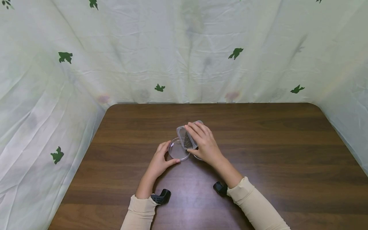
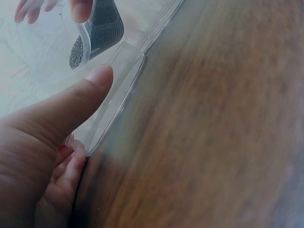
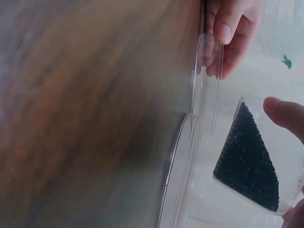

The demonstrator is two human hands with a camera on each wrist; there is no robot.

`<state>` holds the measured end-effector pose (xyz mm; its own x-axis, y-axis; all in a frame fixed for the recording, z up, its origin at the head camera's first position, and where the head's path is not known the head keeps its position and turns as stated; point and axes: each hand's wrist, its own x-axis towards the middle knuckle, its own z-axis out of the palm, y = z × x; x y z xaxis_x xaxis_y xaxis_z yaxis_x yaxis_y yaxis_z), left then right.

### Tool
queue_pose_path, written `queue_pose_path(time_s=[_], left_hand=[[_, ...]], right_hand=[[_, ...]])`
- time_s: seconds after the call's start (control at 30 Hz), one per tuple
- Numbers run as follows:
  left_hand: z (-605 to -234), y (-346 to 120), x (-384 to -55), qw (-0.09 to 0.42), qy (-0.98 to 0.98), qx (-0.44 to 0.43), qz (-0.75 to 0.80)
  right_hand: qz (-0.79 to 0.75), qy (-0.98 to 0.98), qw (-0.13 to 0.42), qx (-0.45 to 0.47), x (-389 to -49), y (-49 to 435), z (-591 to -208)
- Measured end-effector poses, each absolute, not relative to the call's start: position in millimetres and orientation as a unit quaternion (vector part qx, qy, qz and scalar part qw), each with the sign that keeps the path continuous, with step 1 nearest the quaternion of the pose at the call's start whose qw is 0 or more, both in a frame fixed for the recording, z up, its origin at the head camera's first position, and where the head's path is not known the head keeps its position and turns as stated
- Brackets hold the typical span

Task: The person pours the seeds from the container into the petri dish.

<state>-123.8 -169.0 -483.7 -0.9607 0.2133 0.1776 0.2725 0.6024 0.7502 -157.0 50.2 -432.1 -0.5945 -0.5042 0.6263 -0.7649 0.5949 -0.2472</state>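
left hand (image 1: pixel 160 161) gripping round dish (image 1: pixel 179 150); right hand (image 1: pixel 204 143) tilting seed container (image 1: pixel 187 137), mouth down-left

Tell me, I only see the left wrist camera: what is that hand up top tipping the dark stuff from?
Observer: The right hand holds a small clear container, tilted over a round clear dish.
Operator: Is there lots of dark stuff inside?
Observer: The right wrist camera shows dark grains piled in the container's lower corner.
Operator: Is my hand holding the dish?
Observer: Yes, the left hand grips the dish's rim, thumb on one side and fingers on the other.
Operator: Anything else on the table?
Observer: A second clear round piece peeks out under the right hand on the brown wooden table.
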Motion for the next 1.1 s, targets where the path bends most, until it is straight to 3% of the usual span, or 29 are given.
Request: queue_pose_path(time_s=[1.1], left_hand=[[-483.8, -168.6, -124.3, 0.041, -0.891, -0.139, -0.43]], right_hand=[[0.228, -0.863, 0.246, 0.377, -159.1, 46.8, -433.4]])
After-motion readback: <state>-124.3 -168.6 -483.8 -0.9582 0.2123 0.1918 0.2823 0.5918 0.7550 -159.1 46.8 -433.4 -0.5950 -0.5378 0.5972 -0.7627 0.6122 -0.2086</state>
